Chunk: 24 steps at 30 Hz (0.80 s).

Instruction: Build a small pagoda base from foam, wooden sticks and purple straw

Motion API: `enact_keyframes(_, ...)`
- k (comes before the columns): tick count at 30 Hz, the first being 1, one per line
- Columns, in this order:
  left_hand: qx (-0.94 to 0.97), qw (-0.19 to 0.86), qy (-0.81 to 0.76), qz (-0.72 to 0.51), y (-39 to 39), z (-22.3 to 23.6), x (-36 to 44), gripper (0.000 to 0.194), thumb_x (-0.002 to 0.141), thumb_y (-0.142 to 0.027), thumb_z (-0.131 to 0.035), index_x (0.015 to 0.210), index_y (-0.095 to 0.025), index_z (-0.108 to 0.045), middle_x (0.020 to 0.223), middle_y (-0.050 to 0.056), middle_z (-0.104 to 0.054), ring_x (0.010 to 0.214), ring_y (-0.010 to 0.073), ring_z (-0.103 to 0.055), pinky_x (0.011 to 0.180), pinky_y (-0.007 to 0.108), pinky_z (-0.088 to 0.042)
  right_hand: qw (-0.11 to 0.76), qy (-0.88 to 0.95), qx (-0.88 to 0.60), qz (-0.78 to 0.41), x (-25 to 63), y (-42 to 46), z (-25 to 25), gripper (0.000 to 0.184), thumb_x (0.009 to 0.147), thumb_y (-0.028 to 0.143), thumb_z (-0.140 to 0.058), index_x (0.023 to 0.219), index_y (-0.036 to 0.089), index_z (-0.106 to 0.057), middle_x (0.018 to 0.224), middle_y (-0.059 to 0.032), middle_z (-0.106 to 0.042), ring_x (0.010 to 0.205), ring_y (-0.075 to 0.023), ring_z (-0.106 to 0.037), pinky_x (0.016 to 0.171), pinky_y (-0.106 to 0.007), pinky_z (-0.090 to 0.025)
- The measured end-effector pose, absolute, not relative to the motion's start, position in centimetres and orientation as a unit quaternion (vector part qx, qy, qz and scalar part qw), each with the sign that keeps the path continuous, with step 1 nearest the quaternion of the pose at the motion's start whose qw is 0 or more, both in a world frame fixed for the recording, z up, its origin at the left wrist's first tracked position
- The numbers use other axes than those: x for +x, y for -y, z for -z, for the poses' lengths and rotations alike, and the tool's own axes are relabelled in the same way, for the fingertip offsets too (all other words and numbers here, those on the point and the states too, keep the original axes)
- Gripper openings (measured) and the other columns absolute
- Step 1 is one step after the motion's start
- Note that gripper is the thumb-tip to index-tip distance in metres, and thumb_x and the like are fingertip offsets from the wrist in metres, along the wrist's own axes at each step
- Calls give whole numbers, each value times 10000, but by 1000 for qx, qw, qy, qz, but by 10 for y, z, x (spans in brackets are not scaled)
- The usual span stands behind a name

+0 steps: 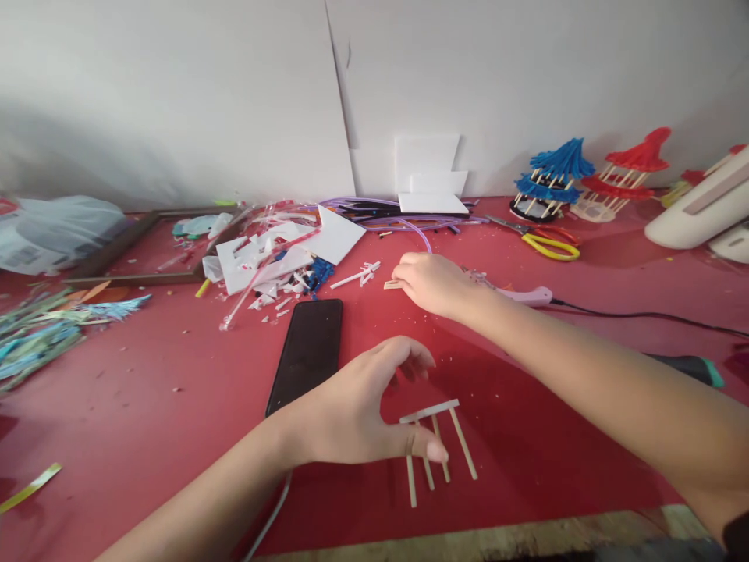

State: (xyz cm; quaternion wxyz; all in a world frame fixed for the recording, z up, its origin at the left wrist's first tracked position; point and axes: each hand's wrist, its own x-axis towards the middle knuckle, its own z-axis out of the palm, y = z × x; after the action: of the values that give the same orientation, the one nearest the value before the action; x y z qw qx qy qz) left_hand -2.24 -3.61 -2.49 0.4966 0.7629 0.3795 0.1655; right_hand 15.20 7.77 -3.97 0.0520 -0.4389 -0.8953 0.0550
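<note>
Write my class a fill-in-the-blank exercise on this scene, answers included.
The black rectangular smartphone lies on a ____ tabletop.
Left of the red-roofed stick model stands a similar stick model with a ____ roof.
The person's left hand is nearest a pale wooden frame with ____ legs.

Missing words: red; blue; four.

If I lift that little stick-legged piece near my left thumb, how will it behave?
The stick-legged piece is probably light: just a pale strip and four thin sticks. It may be fragile, since each stick seems joined at one end only.
</note>
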Motion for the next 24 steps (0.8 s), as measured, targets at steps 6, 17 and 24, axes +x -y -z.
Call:
enact_keyframes(6, 749, 459, -447, -168, 33, 38, -18, 185, 860, -296, -571, 1019, -216, -520, 873, 1, -644, 781, 150, -616, 670, 268, -468, 174, 864, -470, -40, 171, -53, 37, 313, 936, 163, -414, 1243, 160, -478, 1023, -75, -669, 860, -177, -620, 704, -277, -408)
enact_keyframes(17, 727, 365, -532, -234, 18, 48, -21, 209, 948, -335, -421, 992, -204, -578, 948, 32, -661, 852, 174, -628, 745, 310, -478, 111, 886, -434, -121, 210, 9, 48, 155, 908, 135, -466, 862, 185, -606, 850, -35, -604, 728, -150, -571, 649, -290, -421)
enact_keyframes(24, 738, 576, -316, -153, 15, 24, -37, 563, 736, -616, -650, 1098, -194, -560, 986, 49, -650, 879, 202, -605, 782, 325, -491, 364, 880, -273, -139, 213, 40, 42, 275, 820, 57, -570, 1083, 134, -595, 934, -74, -611, 857, -168, -551, 788, -339, -491)
